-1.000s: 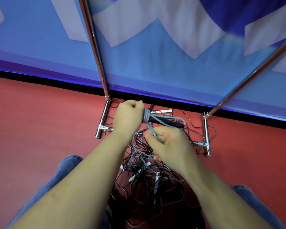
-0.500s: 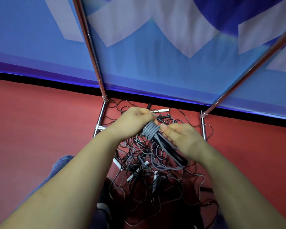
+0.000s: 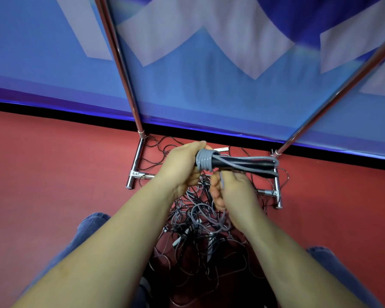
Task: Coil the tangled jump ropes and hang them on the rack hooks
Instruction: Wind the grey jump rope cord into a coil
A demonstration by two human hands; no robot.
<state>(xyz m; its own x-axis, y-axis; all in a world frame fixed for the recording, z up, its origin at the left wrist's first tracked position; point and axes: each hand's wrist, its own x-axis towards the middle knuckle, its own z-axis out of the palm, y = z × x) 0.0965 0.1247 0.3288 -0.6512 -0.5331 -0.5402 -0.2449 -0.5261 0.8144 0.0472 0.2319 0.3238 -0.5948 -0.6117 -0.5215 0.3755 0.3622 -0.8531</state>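
My left hand grips one end of a jump rope bundle: dark handles lying level and pointing right, with several turns of grey cord wound round them next to my fist. Just below it, my right hand pinches the loose grey cord, which runs up to the windings. A tangled pile of grey and black jump ropes lies on the red floor under both hands, between my knees. The chrome rack's uprights rise behind; no hooks show in the view.
The rack's chrome base bars and right foot sit on the red floor, with thin cords looped across them. A blue and white banner wall stands right behind the rack. My jeans-clad knees flank the pile.
The bundle has swung from pointing down-right to level, pointing right. My right hand has left the handles and dropped below the windings, now pinching the loose cord.
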